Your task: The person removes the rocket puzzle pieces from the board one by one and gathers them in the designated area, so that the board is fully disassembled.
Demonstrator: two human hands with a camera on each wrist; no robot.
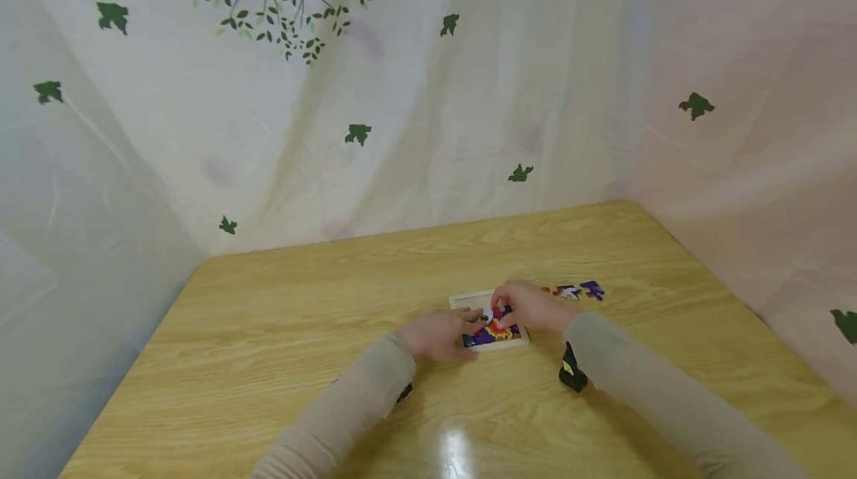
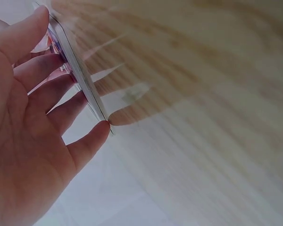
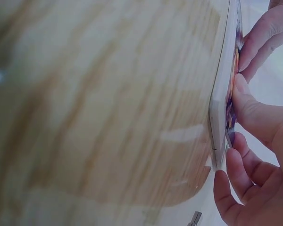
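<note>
A small jigsaw puzzle in a pale tray lies on the table, its picture purple, orange and red. My left hand reaches in from the left with spread, fairly straight fingers. Its middle fingers lie over the tray's rim onto the picture, and the little fingertip is at the tray's edge in the left wrist view. From the right, my right hand bends over the picture, thumb and forefinger pinching a red and purple puzzle piece low over the tray. Its other fingers curl by the tray's edge in the right wrist view.
Several loose puzzle pieces lie right of the tray, partly behind my right hand. The wooden table meets a hanging cloth printed with leaves at the back and sides. Black wrist devices sit under both sleeves.
</note>
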